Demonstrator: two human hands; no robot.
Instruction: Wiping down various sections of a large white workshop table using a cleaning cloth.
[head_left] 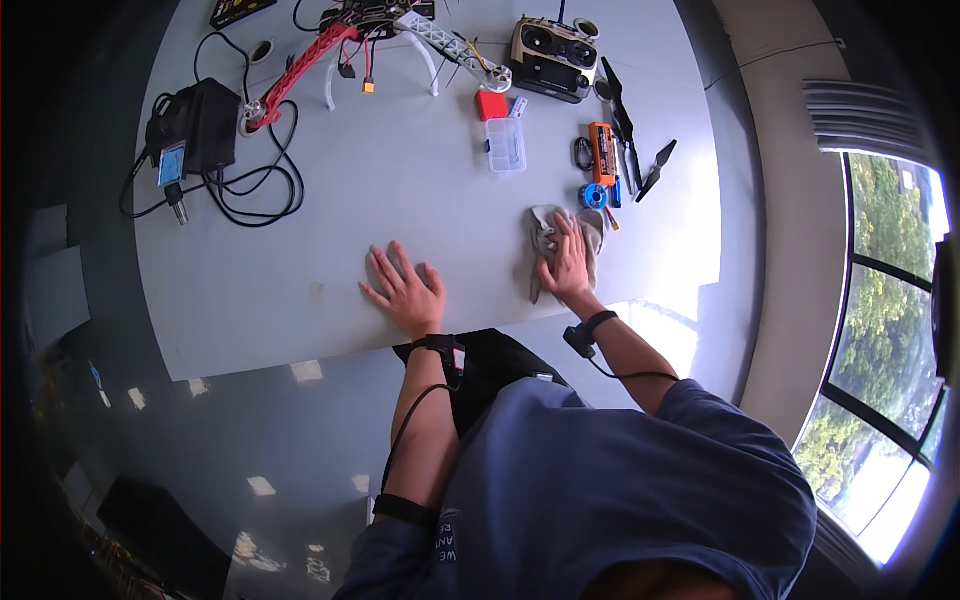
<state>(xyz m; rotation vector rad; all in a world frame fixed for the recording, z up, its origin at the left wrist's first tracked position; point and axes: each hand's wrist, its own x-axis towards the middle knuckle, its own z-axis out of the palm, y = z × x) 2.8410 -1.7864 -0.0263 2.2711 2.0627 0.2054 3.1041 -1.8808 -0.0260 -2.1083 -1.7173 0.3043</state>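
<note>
My left hand (403,290) rests on the pale table near its front edge, fingers spread and holding nothing. Farther right, my right hand (570,262) grips a crumpled grey cloth (592,240) from above and presses it to the tabletop. Part of the cloth is hidden under the palm. Just beyond it sit a blue roll (592,196), an orange battery pack (603,153) and a small coiled black cable (583,154).
A drone frame (300,75) with red and white arms stands at the back. A black power adapter (208,125) with looped cables lies left. A remote controller (553,60), a clear plastic box (506,146), a red block (491,106) and black propellers (657,170) lie toward the back right.
</note>
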